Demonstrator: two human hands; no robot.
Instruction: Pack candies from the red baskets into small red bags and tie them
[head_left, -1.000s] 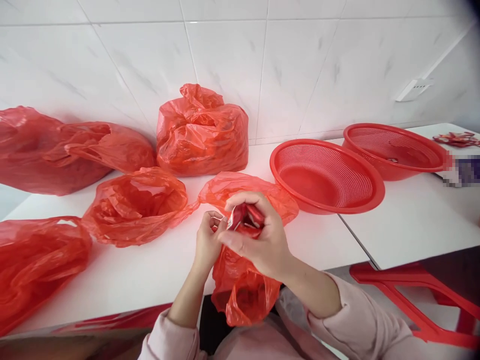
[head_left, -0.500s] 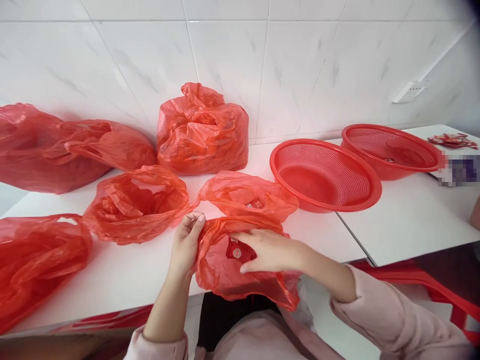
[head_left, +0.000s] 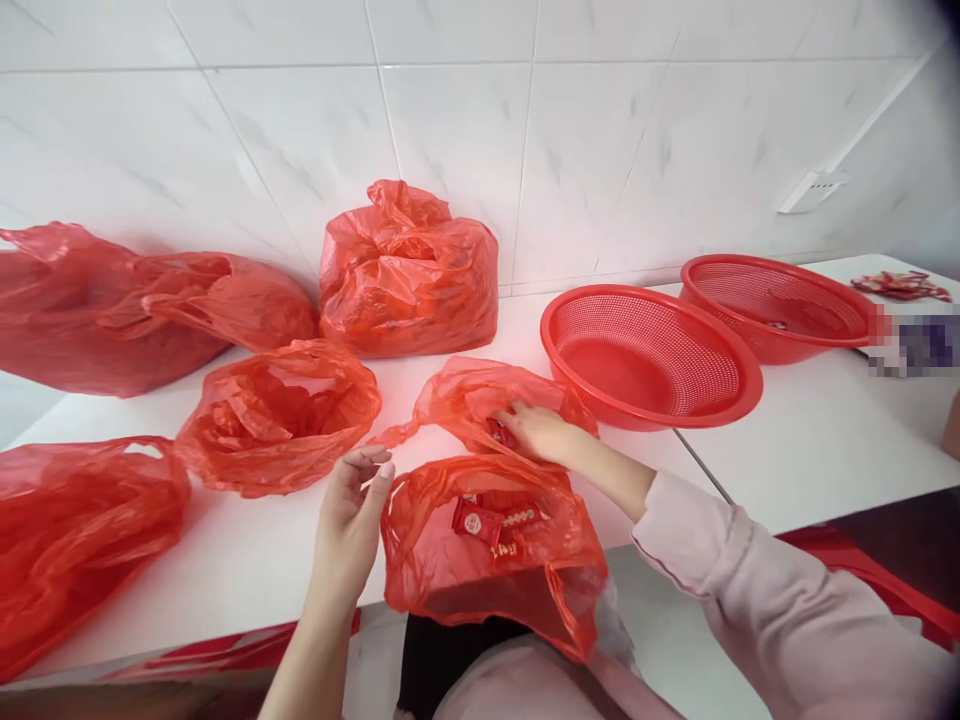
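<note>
A red plastic bag [head_left: 480, 570] hangs open at the table's front edge, with small red packets [head_left: 491, 520] showing inside it. My left hand [head_left: 351, 515] is beside the bag's left rim, fingers loosely curled, palm turned up and holding nothing. My right hand [head_left: 534, 430] reaches into a second, smaller red bag [head_left: 480, 400] lying just behind the first. Its fingertips are closed on a small red packet inside that bag.
Several more red plastic bags lie around: one tall tied bag [head_left: 409, 270] by the tiled wall, an open one [head_left: 281, 415] at left, two large ones further left. Two red mesh baskets [head_left: 649, 350] [head_left: 780, 305] stand at right on the white table [head_left: 810, 440].
My right hand has left the front bag, where packets now lie, and moved back into the smaller bag behind. My left hand has let go of the bag's rim.
</note>
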